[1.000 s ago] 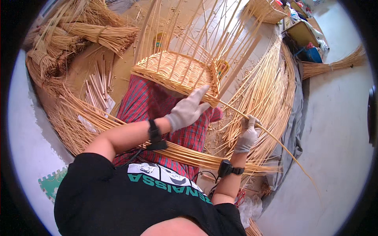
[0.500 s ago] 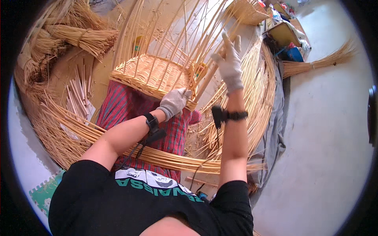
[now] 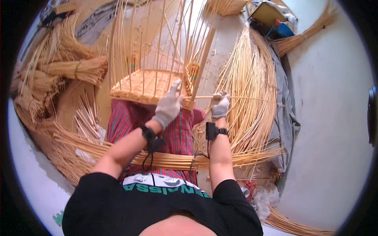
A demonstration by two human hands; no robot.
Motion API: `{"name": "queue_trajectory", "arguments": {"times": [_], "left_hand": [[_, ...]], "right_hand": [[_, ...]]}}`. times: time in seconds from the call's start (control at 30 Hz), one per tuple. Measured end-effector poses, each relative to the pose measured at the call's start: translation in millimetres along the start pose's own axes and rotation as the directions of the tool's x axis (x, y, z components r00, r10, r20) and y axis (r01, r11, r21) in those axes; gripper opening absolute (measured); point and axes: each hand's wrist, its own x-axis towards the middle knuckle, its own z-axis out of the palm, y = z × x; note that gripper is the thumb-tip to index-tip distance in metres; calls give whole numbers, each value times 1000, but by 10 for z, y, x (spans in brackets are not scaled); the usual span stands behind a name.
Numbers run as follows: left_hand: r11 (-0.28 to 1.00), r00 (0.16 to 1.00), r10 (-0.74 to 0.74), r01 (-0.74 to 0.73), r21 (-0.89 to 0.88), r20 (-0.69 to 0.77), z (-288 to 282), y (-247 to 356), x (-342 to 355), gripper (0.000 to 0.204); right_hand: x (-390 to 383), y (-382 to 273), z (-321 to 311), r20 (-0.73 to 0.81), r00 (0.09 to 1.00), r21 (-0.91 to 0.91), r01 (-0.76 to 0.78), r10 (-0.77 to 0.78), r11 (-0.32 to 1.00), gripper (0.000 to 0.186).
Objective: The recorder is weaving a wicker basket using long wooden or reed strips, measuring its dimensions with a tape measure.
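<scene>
Unfinished basket (image 3: pixel 143 84): one, pale, with a flat woven base and tall upright stakes; set at the far end of the lap, against the red plaid cloth (image 3: pixel 177 135).
Left hand (image 3: pixel 168 106): gloved in pale grey; fingers extended and partly spread, laid over the near edge of the basket close to its right corner; no closed grip visible.
Right hand (image 3: pixel 220 105): gloved alike; fingers curled closed around the thin rod, just right of the basket.
Thin rod (image 3: pixel 204 96): one, roughly level, running from the basket's right corner through the right hand and out over the loose rods (image 3: pixel 252 74).
Long rods across the lap (image 3: pixel 173 161): a sheaf, lying between the forearms and the plaid cloth.
Short sticks (image 3: pixel 87 120): a small heap, on the floor at left.
Tied bundle (image 3: pixel 75 70): one, lying at upper left beside other bundles.
Grey cloth (image 3: pixel 290 126): crumpled, along the right side of the loose rods.
Second basket (image 3: pixel 226 7): woven, partly cut off by the upper edge of the view.
Clear plastic bag (image 3: pixel 267 200): near the right elbow.
</scene>
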Motion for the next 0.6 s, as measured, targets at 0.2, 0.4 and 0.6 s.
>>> {"name": "queue_trajectory", "arguments": {"times": [0.2, 0.4, 0.6], "left_hand": [[575, 870, 381, -488, 657, 312, 244, -8, 10, 99], [715, 885, 407, -463, 524, 227, 363, -306, 72, 98], [594, 846, 483, -507, 624, 228, 413, -277, 65, 32]], "right_hand": [[-56, -7, 81, 8, 986, 56, -167, 167, 984, 52], [-210, -13, 221, -216, 972, -183, -129, 89, 974, 47], [-507, 284, 934, 416, 904, -664, 379, -103, 644, 55]]}}
